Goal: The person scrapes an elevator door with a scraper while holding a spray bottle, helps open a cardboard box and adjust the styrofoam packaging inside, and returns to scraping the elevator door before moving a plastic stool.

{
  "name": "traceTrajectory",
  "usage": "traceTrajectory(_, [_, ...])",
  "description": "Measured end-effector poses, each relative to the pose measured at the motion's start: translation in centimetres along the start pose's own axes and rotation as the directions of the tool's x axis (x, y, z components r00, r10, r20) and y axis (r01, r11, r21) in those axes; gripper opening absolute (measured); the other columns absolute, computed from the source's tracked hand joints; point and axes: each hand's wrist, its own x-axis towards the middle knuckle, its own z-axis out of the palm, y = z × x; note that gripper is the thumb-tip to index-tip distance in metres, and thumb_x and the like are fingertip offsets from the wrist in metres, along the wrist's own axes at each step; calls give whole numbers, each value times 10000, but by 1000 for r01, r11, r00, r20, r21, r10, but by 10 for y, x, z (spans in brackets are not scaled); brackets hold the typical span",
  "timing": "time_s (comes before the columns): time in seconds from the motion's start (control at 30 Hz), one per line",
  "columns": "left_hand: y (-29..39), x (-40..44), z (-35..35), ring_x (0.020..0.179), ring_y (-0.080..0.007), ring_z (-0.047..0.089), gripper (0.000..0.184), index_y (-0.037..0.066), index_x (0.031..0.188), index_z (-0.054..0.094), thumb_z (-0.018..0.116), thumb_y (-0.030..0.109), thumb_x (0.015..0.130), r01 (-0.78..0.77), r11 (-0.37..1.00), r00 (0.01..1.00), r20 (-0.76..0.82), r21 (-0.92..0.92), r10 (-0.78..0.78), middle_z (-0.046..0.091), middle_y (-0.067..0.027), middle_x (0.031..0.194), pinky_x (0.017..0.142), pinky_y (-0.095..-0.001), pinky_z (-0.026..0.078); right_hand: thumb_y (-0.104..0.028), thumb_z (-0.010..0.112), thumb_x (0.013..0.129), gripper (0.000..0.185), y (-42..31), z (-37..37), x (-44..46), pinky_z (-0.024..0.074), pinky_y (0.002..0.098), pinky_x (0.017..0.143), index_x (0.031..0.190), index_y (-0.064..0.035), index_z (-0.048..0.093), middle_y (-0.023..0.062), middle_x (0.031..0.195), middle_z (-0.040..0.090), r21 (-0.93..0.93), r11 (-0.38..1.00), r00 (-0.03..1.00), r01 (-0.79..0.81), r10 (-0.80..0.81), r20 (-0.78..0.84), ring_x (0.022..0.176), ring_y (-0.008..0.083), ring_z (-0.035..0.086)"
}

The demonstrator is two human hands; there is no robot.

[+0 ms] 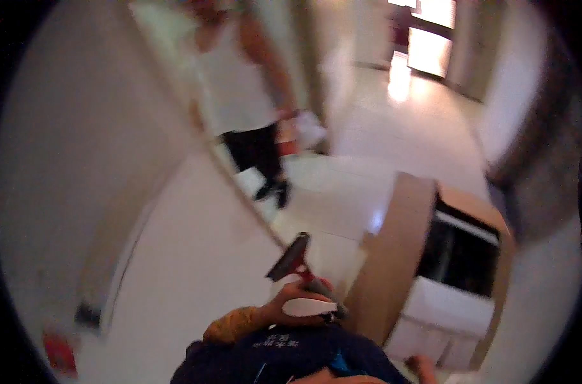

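My left hand (279,308), coming out of a yellow-brown sleeve, is closed around the grey handle of a squeegee (296,259) with a red neck and a dark blade. The blade points up and away from me. A white oval piece (309,308) lies against the same hand; what it belongs to is unclear. At the bottom edge, right of my body, a small blurred part of my right hand (421,367) shows near the cardboard box. Its fingers are smeared, and anything it may hold is hidden.
An open cardboard box (383,262) with dark and white contents stands close on the right. Another person in a white top (233,80) is ahead to the left. A pale tiled corridor (406,134) leads to a bright glass door (430,52). Walls flank both sides.
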Motion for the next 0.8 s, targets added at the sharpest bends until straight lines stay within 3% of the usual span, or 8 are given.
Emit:
traceTrajectory(0.17, [-51, 89, -60, 1019, -313, 631, 384, 57, 1017, 711, 837, 180, 676, -102, 995, 993, 59, 13, 101, 642, -188, 1077, 901, -397, 500, -208, 679, 765, 210, -2, 0, 61, 520, 454, 666, 927, -83, 725, 144, 867, 707, 636, 430, 753, -641, 513, 412, 739, 288, 673])
traceTrajectory(0.3, [-90, 135, -121, 1019, -303, 625, 382, 74, 995, 719, 832, 163, 641, -154, 987, 986, 61, -48, 157, 642, -175, 1074, 900, -402, 495, -121, 726, 715, 843, -68, -250, 55, 460, 403, 914, 1461, -74, 337, 155, 1151, 639, 628, 718, 953, -301, 196, 233, 1078, 257, 576])
traceTrajectory(0.37, [-101, 150, -133, 1025, -306, 623, 385, 64, 999, 718, 827, 165, 643, -125, 978, 987, 74, -168, 139, 638, -179, 1089, 904, -407, 491, -25, 752, 693, 1157, -47, -341, 52, 534, 331, 773, 1542, -96, -31, 147, 955, 684, 922, 386, 924, -6, 355, -143, 876, 196, 657])
traceTrajectory(0.43, [-131, 165, -148, 1040, -312, 617, 410, 34, 1018, 712, 820, 151, 641, -100, 973, 983, 133, -208, 130, 625, -192, 1131, 917, -416, 485, 3, 593, 825, 955, -38, -484, 23, 537, 319, 536, 1543, -113, -25, 106, 811, 668, 778, 556, 646, 294, 484, -590, 589, 151, 609])
traceTrajectory(0.47, [-138, 174, -156, 1040, -312, 617, 410, 34, 1018, 712, 820, 151, 641, -120, 967, 979, 138, -223, 153, 625, -192, 1131, 917, -416, 485, 14, 565, 854, 911, -31, -540, 20, 505, 318, 441, 1543, -118, -16, 96, 744, 640, 693, 649, 463, 313, 533, -708, 505, 149, 561])
traceTrajectory(0.6, [-153, 194, -148, 1044, -312, 619, 392, 21, 1017, 710, 806, 119, 651, -81, 913, 973, 167, -399, 160, 620, -190, 1146, 920, -413, 484, -119, 675, 851, 908, -20, -767, -16, 535, 380, 459, 1544, -151, 88, 93, 730, 643, 800, 588, 254, 120, 761, -597, 567, 170, 620])
traceTrajectory(0.7, [-155, 198, -147, 1050, -286, 613, 395, 25, 986, 720, 874, 174, 655, -111, 925, 968, 173, -362, 184, 622, -188, 1127, 889, -405, 511, -123, 675, 852, 880, -2, -837, 10, 534, 405, 468, 1541, -164, 130, 86, 773, 650, 831, 521, 171, -194, 852, -494, 604, 165, 624])
traceTrajectory(0.8, [-152, 193, -163, 1068, -306, 613, 407, 37, 1041, 713, 831, 118, 660, -44, 907, 973, 186, -419, 133, 621, -174, 1152, 931, -412, 483, -129, 666, 856, 880, -12, -874, 26, 530, 395, 476, 1544, -193, 121, 77, 800, 650, 836, 508, 170, -207, 860, -480, 633, 163, 624])
